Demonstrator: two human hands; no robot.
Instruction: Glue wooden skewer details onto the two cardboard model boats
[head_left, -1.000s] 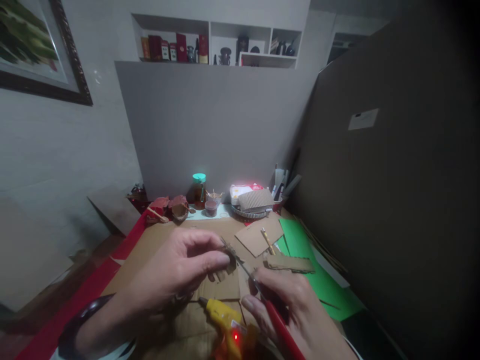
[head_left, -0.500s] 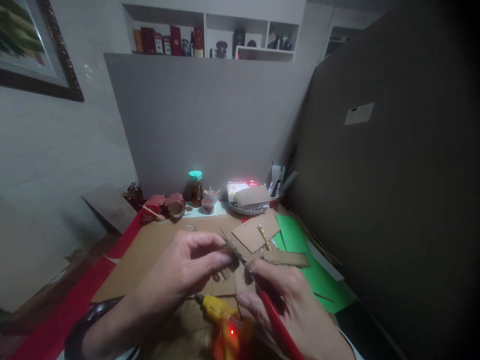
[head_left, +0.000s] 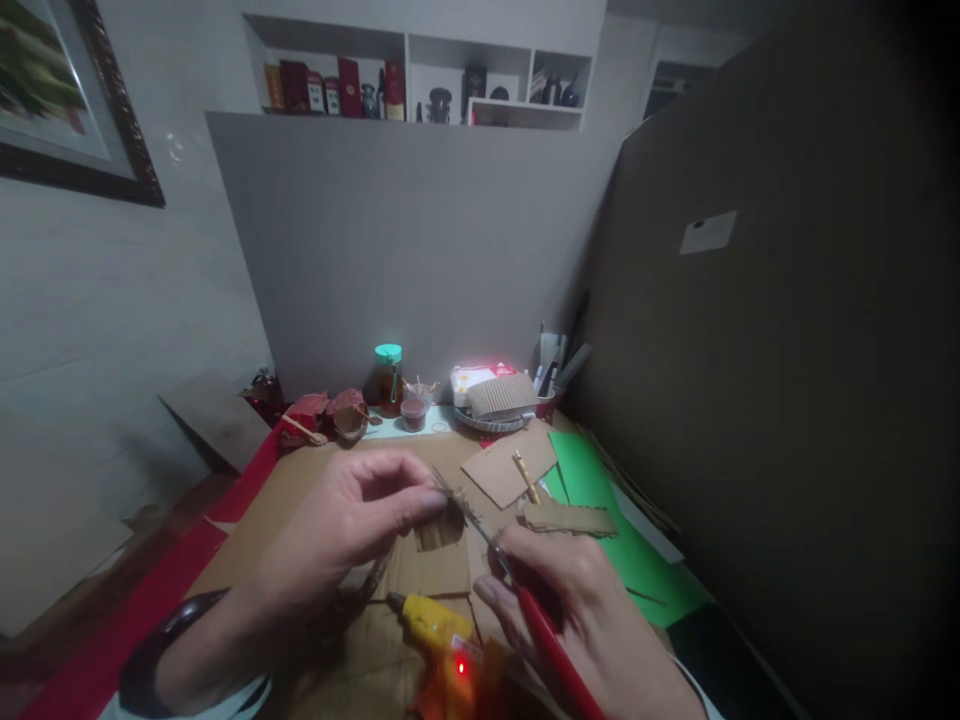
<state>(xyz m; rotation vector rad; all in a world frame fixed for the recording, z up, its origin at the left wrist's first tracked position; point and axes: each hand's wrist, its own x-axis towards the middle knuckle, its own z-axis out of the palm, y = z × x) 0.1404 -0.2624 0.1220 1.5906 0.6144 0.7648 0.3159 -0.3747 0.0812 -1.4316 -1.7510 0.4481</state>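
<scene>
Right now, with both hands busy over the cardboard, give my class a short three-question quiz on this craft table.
1. True or false: the left hand pinches a small cardboard piece between thumb and fingers.
2. What colour is the glue gun lying closest to the camera? A blue, B yellow, C green.
3. Fill in: the right hand holds a thin-bladed tool with a ___ handle.

Key: 1 true; 2 B; 3 red.
</scene>
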